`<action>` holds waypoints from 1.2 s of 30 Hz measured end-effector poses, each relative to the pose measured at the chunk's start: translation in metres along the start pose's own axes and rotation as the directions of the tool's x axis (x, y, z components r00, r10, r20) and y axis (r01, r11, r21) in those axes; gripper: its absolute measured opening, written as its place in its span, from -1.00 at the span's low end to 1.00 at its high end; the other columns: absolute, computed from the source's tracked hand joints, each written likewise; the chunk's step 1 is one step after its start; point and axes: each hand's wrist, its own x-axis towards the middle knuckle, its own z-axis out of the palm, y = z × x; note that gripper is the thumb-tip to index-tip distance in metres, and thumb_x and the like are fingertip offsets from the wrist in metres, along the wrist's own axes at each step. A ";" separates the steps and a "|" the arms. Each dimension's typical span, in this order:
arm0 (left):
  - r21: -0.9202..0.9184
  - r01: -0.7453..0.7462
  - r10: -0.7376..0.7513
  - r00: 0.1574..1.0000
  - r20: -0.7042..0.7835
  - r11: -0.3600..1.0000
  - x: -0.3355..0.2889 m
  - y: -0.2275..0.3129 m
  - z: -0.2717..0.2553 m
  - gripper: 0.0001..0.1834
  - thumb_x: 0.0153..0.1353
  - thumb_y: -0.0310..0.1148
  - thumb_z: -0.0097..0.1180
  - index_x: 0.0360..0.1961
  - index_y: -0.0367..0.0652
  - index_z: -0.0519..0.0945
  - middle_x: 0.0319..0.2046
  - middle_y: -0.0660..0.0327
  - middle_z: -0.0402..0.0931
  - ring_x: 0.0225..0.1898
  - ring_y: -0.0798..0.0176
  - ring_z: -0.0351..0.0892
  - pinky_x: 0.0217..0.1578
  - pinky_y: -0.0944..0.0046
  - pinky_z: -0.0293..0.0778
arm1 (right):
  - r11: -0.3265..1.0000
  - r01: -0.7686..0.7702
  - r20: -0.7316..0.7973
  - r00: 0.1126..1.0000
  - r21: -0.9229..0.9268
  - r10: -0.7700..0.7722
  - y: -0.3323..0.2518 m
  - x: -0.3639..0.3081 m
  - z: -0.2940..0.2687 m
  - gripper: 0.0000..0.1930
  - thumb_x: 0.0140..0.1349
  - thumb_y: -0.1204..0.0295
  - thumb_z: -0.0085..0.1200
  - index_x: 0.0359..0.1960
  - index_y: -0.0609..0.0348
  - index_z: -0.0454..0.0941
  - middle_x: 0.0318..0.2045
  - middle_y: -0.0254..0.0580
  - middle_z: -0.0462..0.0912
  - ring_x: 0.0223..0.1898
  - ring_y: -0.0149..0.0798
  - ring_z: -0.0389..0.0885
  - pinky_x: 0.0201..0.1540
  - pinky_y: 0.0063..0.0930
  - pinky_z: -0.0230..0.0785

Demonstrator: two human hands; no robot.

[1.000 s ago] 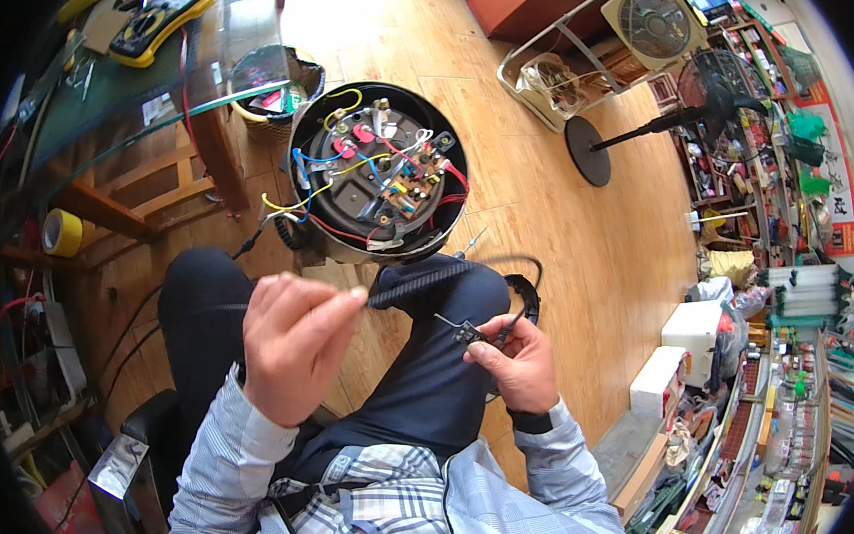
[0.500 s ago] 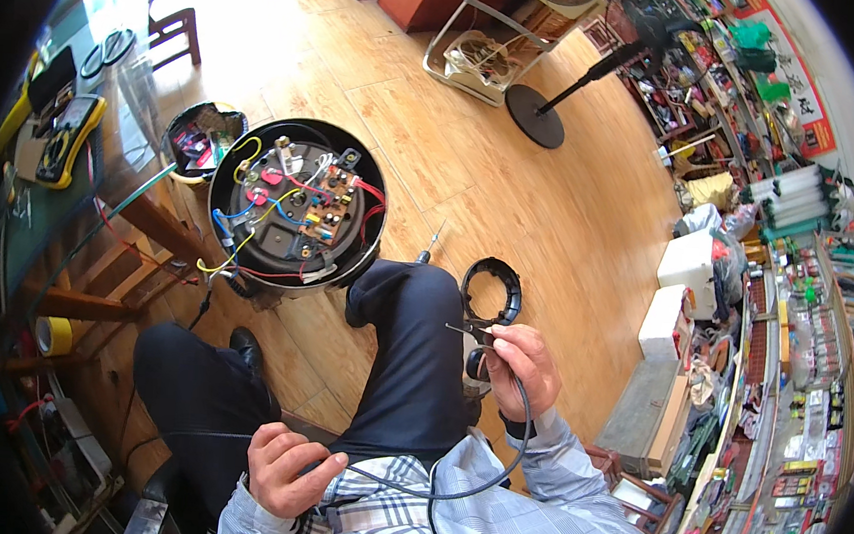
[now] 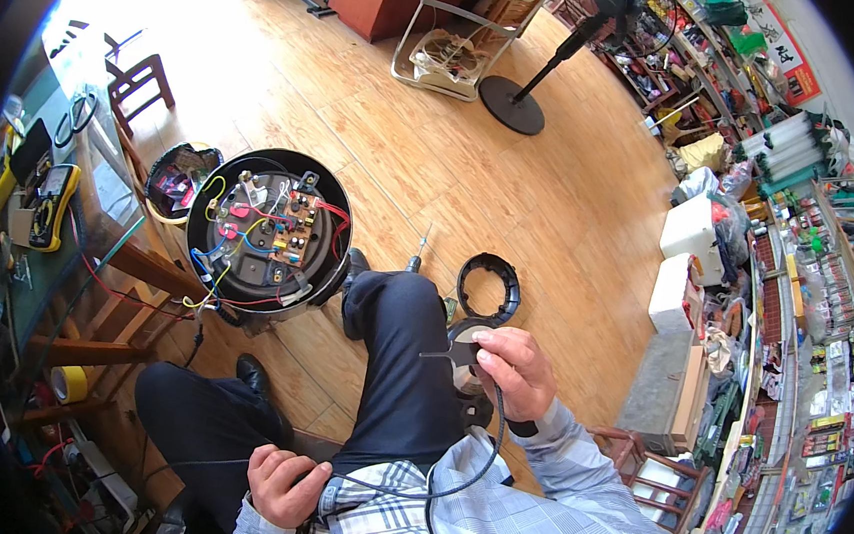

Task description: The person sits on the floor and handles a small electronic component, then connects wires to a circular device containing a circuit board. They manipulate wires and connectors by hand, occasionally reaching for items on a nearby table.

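My right hand (image 3: 519,375) pinches the end of a dark grey cable (image 3: 497,423) in front of my right knee. A dark block with a thin metal prong pointing left shows at its fingertips; its exact kind is too small to tell. The cable loops down across my shirt to my left hand (image 3: 287,485), whose fingers are closed around it at my lap. From there it runs left over my thigh. An open round black appliance housing (image 3: 340,250) stands ahead on the left, with a circuit board (image 3: 295,228) and coloured wires inside it.
On the floor lie a black ring (image 3: 491,285) and a screwdriver (image 3: 417,256). A yellow-framed multimeter (image 3: 53,207) and scissors (image 3: 75,119) are on the table at left. Beside the housing stands a small bin (image 3: 179,177). Packed shelves (image 3: 788,396) line the right; a stand fan base (image 3: 512,105) is farther ahead.
My right hand has turned the cable end, so the prong that pointed left as a split tip now looks like a single line. The whole view has shifted slightly; both hands keep their hold.
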 end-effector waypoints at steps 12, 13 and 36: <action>-0.011 -0.030 0.030 0.999 -0.035 0.999 0.007 0.010 -0.007 -0.66 0.03 -0.53 0.53 -0.12 -0.03 0.88 -0.36 0.28 0.68 -0.34 0.23 0.64 -0.14 0.06 0.50 | 0.995 -0.093 -0.025 0.995 -0.029 0.093 0.011 -0.006 0.009 -0.58 0.28 0.71 0.41 0.11 0.23 0.54 0.07 0.23 0.81 -0.07 0.10 0.88 -0.07 -0.13 0.75; -0.021 -0.031 0.030 0.999 -0.045 0.999 0.009 0.012 -0.008 -0.66 0.04 -0.53 0.52 -0.11 -0.04 0.88 -0.36 0.28 0.68 -0.35 0.24 0.64 -0.15 0.06 0.50 | 0.994 -0.113 -0.031 0.993 -0.010 0.112 0.012 -0.007 0.011 -0.59 0.29 0.71 0.41 0.11 0.23 0.53 0.06 0.21 0.82 -0.07 0.10 0.88 -0.08 -0.14 0.75; -0.066 0.328 -0.322 0.943 0.085 0.942 0.038 0.023 -0.061 -0.67 0.16 -0.53 0.46 -0.01 -0.25 0.80 -0.24 0.04 0.73 -0.26 -0.06 0.72 -0.24 0.00 0.56 | 0.490 -0.797 0.134 0.561 0.353 0.817 -0.016 -0.005 0.028 -0.80 0.47 0.51 0.35 0.02 0.35 0.72 -0.24 -0.11 0.87 -0.27 -0.33 0.87 -0.17 -0.43 0.70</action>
